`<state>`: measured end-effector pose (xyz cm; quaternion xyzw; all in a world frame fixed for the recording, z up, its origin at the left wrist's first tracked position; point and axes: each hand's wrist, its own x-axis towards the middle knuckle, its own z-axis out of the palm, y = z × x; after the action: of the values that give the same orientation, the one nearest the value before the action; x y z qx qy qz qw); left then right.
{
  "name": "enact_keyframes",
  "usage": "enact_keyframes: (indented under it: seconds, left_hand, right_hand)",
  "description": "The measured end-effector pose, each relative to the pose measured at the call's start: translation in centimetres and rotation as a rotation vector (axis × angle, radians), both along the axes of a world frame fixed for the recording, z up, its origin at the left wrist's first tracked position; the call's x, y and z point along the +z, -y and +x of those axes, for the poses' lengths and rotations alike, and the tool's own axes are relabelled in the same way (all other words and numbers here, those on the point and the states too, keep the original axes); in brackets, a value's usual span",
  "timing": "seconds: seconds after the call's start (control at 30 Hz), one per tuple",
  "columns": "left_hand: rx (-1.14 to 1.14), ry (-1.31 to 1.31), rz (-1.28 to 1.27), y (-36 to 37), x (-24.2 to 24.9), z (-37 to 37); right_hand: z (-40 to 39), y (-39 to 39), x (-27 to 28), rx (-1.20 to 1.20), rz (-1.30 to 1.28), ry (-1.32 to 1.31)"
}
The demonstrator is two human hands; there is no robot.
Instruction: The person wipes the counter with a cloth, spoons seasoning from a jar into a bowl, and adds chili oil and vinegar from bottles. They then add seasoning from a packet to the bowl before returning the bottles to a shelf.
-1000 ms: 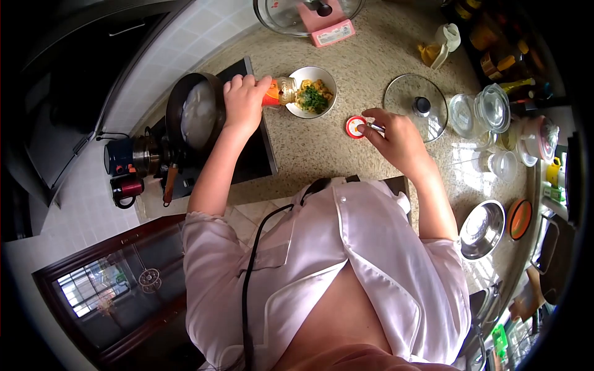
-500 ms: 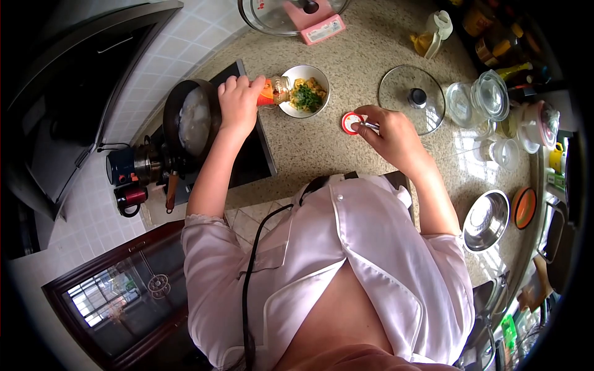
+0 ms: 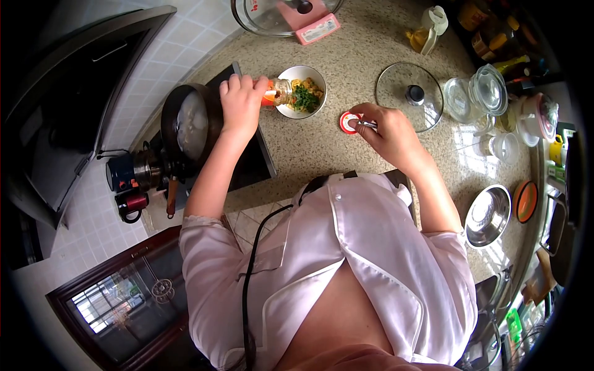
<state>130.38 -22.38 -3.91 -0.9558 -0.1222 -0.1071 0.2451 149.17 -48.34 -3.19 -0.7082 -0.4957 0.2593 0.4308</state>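
Note:
My left hand [image 3: 242,102] is wrapped round a glass jar [image 3: 283,92] with an orange-red label. The jar is tipped sideways, its mouth over the left side of a white bowl [image 3: 321,102]. Chopped greens [image 3: 305,98] lie on yellowish food in that bowl. To the right, my right hand [image 3: 391,134] is closed on a red and white lid [image 3: 348,122] above the counter. A thin metallic thing, perhaps a spoon handle, also shows between those fingers; its far end cannot be made out.
A dark pan [image 3: 176,111] with whitish contents sits on the stove [image 3: 255,162] at left. A glass pot lid [image 3: 396,93] lies beyond my right hand. Glass containers [image 3: 458,99], a metal bowl [image 3: 487,216] and an oil jug [image 3: 430,31] stand at right.
The view has shifted slightly. My left hand and the tilted jar have moved a little right relative to the bowl. My right hand holds nearly the same pose.

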Motion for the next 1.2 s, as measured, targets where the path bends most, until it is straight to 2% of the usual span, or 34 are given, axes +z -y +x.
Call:
enact_keyframes:
  seconds: [0.37, 0.47, 0.57, 1.2]
  left_hand:
    - [0.016, 0.008, -0.031, -0.4, -1.3, 0.4]
    - [0.039, 0.028, -0.061, -0.5, -1.7, -0.3]
    - [0.062, 0.039, -0.073, -0.5, -1.9, -0.8]
    - [0.092, 0.089, -0.115, -0.5, -2.1, -0.8]
  right_hand:
    - [0.2, 0.1, -1.0, 0.005, 0.024, 0.009]
    - [0.3, 0.0, -0.8, -0.001, -0.036, -0.035]
    - [0.2, 0.1, -1.2, 0.007, 0.030, 0.005]
    - [0.2, -0.1, -0.7, -0.001, -0.049, -0.072]
